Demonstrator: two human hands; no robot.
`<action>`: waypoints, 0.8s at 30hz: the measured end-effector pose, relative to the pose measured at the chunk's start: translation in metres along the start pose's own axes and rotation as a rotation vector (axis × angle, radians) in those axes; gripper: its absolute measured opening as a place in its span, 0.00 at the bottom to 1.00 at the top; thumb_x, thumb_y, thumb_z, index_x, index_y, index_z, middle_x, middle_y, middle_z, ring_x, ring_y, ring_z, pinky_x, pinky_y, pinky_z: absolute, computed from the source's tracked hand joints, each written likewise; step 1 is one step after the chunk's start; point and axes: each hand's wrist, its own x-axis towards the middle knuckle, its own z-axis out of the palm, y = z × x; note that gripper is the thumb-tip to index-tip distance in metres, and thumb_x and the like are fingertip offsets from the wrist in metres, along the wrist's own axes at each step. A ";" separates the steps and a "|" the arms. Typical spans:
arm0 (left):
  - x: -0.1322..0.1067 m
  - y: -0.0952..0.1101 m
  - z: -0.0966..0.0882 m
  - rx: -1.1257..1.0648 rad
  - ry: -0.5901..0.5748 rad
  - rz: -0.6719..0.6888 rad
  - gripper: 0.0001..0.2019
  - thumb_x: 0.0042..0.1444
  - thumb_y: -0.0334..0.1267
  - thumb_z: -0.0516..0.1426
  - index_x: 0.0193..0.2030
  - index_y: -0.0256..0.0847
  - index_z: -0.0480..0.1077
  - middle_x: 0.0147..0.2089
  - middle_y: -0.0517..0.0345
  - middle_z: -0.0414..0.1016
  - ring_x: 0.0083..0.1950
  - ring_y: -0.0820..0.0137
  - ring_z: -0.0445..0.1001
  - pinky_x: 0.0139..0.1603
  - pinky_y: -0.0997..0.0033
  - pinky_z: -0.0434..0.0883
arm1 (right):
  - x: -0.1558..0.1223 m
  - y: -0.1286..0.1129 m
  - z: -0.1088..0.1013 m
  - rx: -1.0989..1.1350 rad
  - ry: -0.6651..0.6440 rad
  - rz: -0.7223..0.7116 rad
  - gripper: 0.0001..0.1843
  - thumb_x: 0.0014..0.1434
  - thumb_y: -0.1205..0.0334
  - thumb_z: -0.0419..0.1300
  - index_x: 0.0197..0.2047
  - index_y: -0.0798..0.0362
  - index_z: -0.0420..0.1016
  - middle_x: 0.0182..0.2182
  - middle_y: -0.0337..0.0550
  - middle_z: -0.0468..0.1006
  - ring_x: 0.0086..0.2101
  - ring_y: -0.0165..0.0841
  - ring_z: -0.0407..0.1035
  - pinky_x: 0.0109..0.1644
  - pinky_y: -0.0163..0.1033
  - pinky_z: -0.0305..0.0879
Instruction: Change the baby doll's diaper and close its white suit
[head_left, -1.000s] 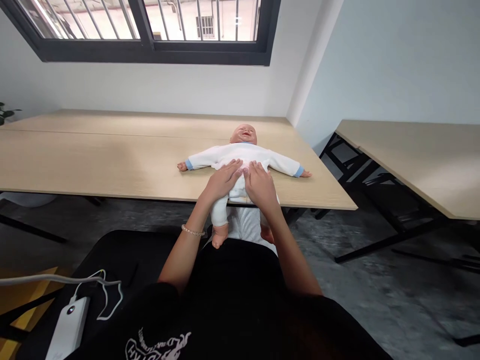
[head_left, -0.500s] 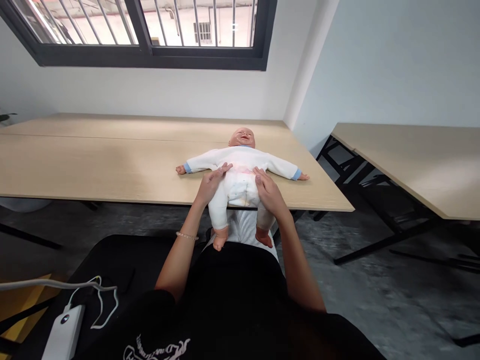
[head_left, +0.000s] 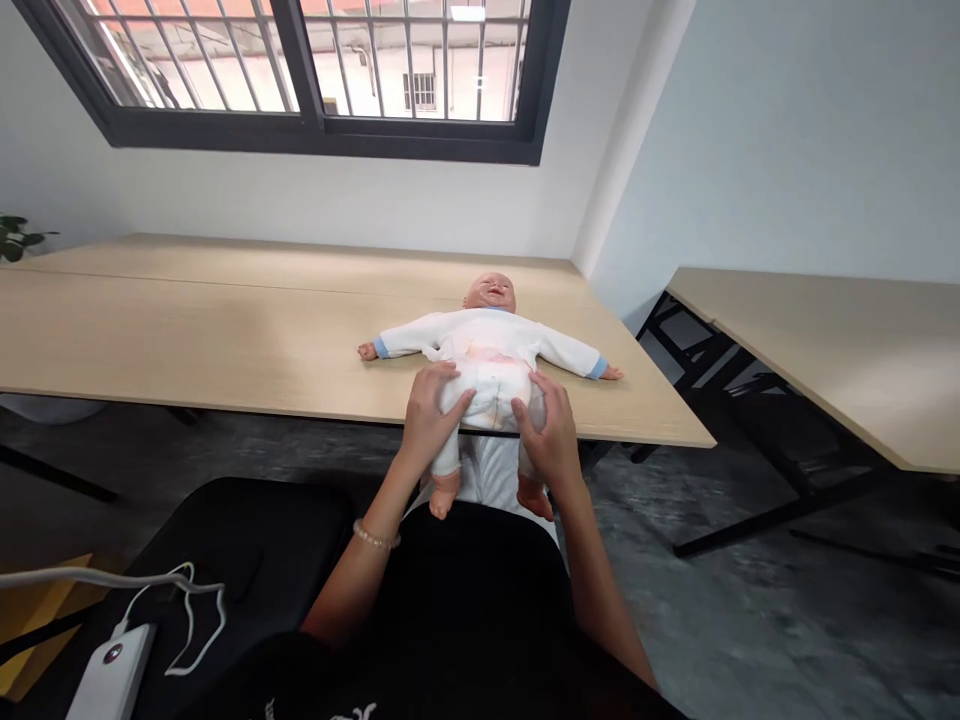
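Observation:
A baby doll [head_left: 491, 318] lies face up on the table, arms spread, in a white long-sleeved suit with blue cuffs. Its lower legs hang over the front edge. Around its hips sits a white diaper [head_left: 491, 385] with a pinkish waistband. My left hand [head_left: 435, 410] curls around the diaper's left side and the upper leg, thumb towards the middle. On the opposite side my right hand [head_left: 551, 420] does likewise, its thumb at the diaper's edge and the fingers over the hip. Parts of both doll legs are hidden behind my hands.
The wooden table [head_left: 225, 330] runs along the wall below a barred window. To the right stands a second table [head_left: 825, 350] across a gap. A black chair [head_left: 292, 530] at my left bears a white power bank [head_left: 112, 670] with a cable [head_left: 217, 620].
Both hands have slid down from the doll's waist to the sides of the diaper, and their thumbs have come over its front. The view has tilted slightly upward.

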 end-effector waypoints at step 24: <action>-0.030 0.014 -0.005 0.151 0.036 -0.052 0.06 0.68 0.40 0.61 0.39 0.43 0.74 0.60 0.48 0.72 0.65 0.56 0.69 0.67 0.49 0.71 | -0.026 -0.011 0.007 -0.264 0.138 -0.037 0.16 0.75 0.54 0.51 0.39 0.50 0.74 0.60 0.54 0.76 0.58 0.49 0.69 0.63 0.58 0.67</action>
